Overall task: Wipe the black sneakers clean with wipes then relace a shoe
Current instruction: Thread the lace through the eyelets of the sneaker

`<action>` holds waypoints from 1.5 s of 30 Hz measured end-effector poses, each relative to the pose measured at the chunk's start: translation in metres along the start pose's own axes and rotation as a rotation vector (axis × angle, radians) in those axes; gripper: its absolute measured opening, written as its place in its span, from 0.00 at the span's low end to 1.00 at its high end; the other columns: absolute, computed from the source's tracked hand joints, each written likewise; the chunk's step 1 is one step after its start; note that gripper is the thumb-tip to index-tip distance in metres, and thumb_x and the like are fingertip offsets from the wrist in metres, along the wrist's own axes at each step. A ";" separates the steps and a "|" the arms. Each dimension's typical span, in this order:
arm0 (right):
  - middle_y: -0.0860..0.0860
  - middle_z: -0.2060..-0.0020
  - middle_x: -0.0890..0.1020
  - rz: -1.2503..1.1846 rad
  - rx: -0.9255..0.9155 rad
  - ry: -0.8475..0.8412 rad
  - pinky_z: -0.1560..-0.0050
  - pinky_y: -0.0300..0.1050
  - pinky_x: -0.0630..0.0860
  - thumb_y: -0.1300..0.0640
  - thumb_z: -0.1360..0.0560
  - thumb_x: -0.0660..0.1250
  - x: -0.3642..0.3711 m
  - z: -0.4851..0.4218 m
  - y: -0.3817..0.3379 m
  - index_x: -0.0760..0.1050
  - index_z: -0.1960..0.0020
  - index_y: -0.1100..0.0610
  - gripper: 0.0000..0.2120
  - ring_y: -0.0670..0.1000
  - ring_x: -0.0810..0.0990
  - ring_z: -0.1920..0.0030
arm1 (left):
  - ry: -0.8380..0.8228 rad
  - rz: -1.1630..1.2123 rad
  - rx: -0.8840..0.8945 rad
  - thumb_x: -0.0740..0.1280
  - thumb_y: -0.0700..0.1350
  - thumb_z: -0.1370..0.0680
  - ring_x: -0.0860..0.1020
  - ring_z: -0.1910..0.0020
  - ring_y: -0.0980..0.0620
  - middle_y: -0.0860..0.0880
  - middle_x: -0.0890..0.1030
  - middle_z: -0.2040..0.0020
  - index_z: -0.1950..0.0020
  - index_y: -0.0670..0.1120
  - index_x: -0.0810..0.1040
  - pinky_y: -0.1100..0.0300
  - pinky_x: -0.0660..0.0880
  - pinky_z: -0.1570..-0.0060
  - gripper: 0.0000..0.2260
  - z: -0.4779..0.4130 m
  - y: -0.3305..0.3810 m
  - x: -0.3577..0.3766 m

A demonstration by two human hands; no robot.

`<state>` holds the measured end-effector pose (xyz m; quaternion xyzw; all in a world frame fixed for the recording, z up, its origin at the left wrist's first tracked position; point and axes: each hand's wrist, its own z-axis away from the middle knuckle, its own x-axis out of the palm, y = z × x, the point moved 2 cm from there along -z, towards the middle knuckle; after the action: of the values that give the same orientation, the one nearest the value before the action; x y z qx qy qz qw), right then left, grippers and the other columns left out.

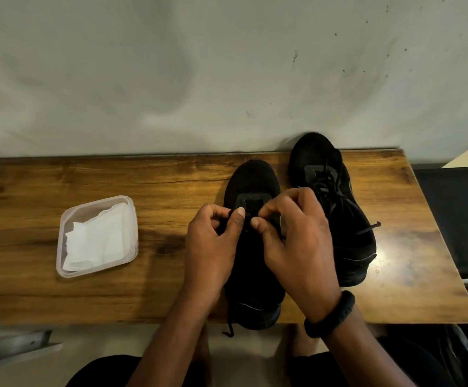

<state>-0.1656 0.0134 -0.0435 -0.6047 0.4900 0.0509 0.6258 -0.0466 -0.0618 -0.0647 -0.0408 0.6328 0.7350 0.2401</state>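
Note:
Two black sneakers stand on the wooden table (171, 289), toes toward the wall. Over the near sneaker (252, 182) both my hands work at the lace area. My left hand (213, 244) pinches the black lace between thumb and fingers. My right hand (297, 236) pinches the lace from the other side, thumb tips almost meeting. A lace end (228, 329) dangles off the table's front edge by the heel. The far-right sneaker (336, 208) is laced, with a loose lace end (372, 226) sticking out to the right. Much of the near sneaker's tongue is hidden by my hands.
A clear plastic tub (65, 263) holding white wipes (96, 241) sits on the table's left part. A pale wall rises behind the table. A dark object (456, 219) stands right of the table; a grey ledge (12, 347) shows at lower left.

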 end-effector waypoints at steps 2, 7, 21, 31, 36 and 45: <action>0.46 0.50 0.73 0.069 -0.013 -0.012 0.50 0.53 0.77 0.49 0.28 0.71 -0.005 0.008 -0.002 0.82 0.53 0.49 0.06 0.48 0.72 0.48 | -0.018 0.085 -0.047 0.69 0.52 0.20 0.83 0.62 0.57 0.49 0.84 0.57 0.49 0.49 0.78 0.67 0.76 0.68 0.07 0.000 0.000 0.000; 0.42 0.56 0.71 0.059 0.110 -0.143 0.50 0.45 0.74 0.51 0.25 0.73 -0.004 0.019 0.007 0.85 0.49 0.46 0.06 0.46 0.71 0.51 | -0.052 0.225 -0.112 0.71 0.49 0.21 0.84 0.61 0.57 0.48 0.86 0.57 0.49 0.47 0.79 0.70 0.74 0.69 0.06 0.001 0.002 0.000; 0.50 0.56 0.85 -0.564 0.510 -0.090 0.54 0.60 0.83 0.48 0.27 0.75 0.013 0.013 0.010 0.83 0.58 0.50 0.06 0.51 0.85 0.54 | -0.203 0.138 0.036 0.73 0.49 0.23 0.83 0.61 0.59 0.53 0.85 0.60 0.54 0.48 0.81 0.67 0.78 0.63 0.06 -0.001 0.009 -0.007; 0.57 0.62 0.84 -0.514 0.444 -0.296 0.58 0.63 0.80 0.55 0.25 0.73 -0.015 0.011 0.007 0.82 0.58 0.54 0.05 0.63 0.83 0.58 | -0.084 0.239 -0.060 0.73 0.50 0.23 0.82 0.60 0.61 0.53 0.84 0.59 0.53 0.48 0.82 0.66 0.78 0.62 0.06 -0.003 0.001 -0.005; 0.56 0.64 0.82 -0.452 0.400 -0.289 0.60 0.54 0.81 0.56 0.26 0.70 -0.025 0.012 0.010 0.79 0.60 0.55 0.05 0.58 0.82 0.61 | -0.036 0.228 -0.038 0.72 0.48 0.22 0.82 0.61 0.60 0.49 0.84 0.57 0.51 0.45 0.81 0.67 0.78 0.64 0.07 -0.004 -0.003 -0.003; 0.50 0.72 0.77 -0.413 0.395 -0.312 0.67 0.39 0.72 0.55 0.29 0.68 -0.032 0.014 0.011 0.77 0.63 0.54 0.05 0.46 0.74 0.70 | 0.064 0.100 0.038 0.71 0.50 0.21 0.83 0.64 0.55 0.51 0.85 0.57 0.50 0.45 0.81 0.62 0.81 0.65 0.08 -0.008 -0.009 -0.004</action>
<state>-0.1820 0.0446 -0.0324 -0.5431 0.2554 -0.0811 0.7958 -0.0413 -0.0699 -0.0732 -0.0279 0.6552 0.7323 0.1835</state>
